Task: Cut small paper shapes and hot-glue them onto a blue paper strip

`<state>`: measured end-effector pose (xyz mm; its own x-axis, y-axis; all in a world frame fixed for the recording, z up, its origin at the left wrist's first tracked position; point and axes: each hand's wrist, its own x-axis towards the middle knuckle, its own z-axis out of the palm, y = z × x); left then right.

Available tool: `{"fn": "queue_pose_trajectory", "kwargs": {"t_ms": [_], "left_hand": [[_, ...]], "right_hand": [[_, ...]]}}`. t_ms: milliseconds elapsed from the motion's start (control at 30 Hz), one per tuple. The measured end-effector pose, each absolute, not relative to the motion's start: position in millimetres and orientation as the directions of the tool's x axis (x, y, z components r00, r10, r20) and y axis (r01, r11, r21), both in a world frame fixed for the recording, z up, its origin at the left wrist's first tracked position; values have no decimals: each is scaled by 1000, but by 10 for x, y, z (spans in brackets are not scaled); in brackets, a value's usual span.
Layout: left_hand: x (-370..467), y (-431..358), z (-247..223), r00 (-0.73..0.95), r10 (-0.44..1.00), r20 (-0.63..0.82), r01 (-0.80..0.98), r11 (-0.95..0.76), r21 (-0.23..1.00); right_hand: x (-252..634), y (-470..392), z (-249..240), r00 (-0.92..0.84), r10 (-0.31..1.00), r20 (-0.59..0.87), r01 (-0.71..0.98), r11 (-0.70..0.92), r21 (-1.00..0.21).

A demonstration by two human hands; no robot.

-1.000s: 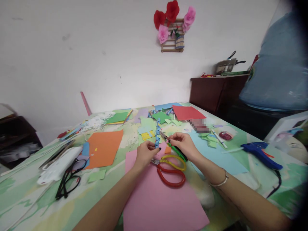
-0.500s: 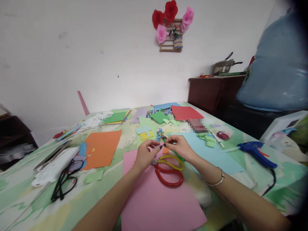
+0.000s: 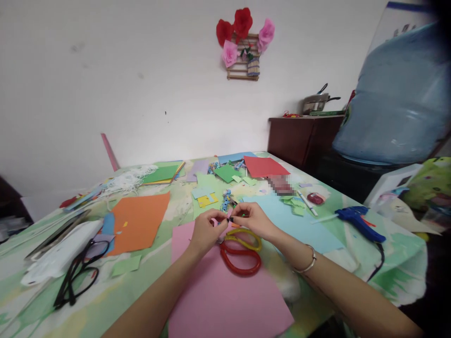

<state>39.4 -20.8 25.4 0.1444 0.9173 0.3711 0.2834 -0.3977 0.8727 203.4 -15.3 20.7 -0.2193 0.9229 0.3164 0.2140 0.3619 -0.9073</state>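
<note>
Left hand (image 3: 207,231) and right hand (image 3: 255,219): thumbs and forefingers drawn in, tips nearly meeting. Whether either grips anything, cannot tell; too small. Blue dotted strip (image 3: 225,201) just beyond the left fingertips.

Risks, my reading: scissors (image 3: 243,271) lie just nearer the wearer than the fingertips, blades mostly hidden; a dropped wrist could nudge them or meet an edge. A loose pinch could let a small piece slip among scraps.

Surface: pink sheet (image 3: 225,305) below the hands, on patterned tablecloth (image 3: 102,305). Left of fingers, orange sheet (image 3: 141,220), eyeglasses (image 3: 71,295). Right, light-blue sheet (image 3: 299,225), marker (image 3: 307,203), glue gun (image 3: 361,225).

Room: pale wall (image 3: 105,70) beyond the fingers, paper flowers (image 3: 243,22) up high; water jug (image 3: 394,103) far right.
</note>
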Motion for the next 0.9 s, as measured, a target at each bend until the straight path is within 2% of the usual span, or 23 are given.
{"fn": "queue_pose_trajectory", "kwargs": {"t_ms": [200, 267, 333, 400, 467, 533, 600, 667, 733, 900], "left_hand": [[387, -229, 287, 162, 906, 392, 327, -424, 845], [387, -239, 298, 171, 913, 371, 320, -407, 855], [390, -251, 305, 184, 917, 355, 300, -396, 868], [399, -268, 310, 191, 913, 361, 280, -404, 871], [412, -289, 313, 191, 904, 382, 268, -422, 866], [428, -309, 313, 189, 897, 400, 256, -438, 862], [442, -325, 311, 191, 895, 404, 242, -442, 864], [453, -338, 308, 192, 894, 406, 229, -443, 867], [461, -350, 306, 186, 889, 418, 220, -452, 864], [474, -392, 304, 184, 866, 465, 220, -497, 839]], "right_hand": [[2150, -305, 368, -182, 919, 350, 306, 391, -868], [2333, -446, 449, -175, 913, 369, 451, 407, -794], [2635, -610, 493, -171, 907, 385, 646, 398, -651], [3053, -768, 474, -53, 909, 412, 823, 273, -498], [3541, -906, 387, 111, 880, 461, 939, 59, -340], [4017, -1018, 248, 200, 831, 519, 979, -155, -129], [4403, -1099, 85, 289, 777, 559, 931, -365, 27], [4655, -1137, -72, 363, 748, 556, 879, -473, 61], [4784, -1124, -194, 367, 773, 517, 891, -451, 42], [4886, -945, -286, 436, 738, 515, 887, -448, -109]]}}
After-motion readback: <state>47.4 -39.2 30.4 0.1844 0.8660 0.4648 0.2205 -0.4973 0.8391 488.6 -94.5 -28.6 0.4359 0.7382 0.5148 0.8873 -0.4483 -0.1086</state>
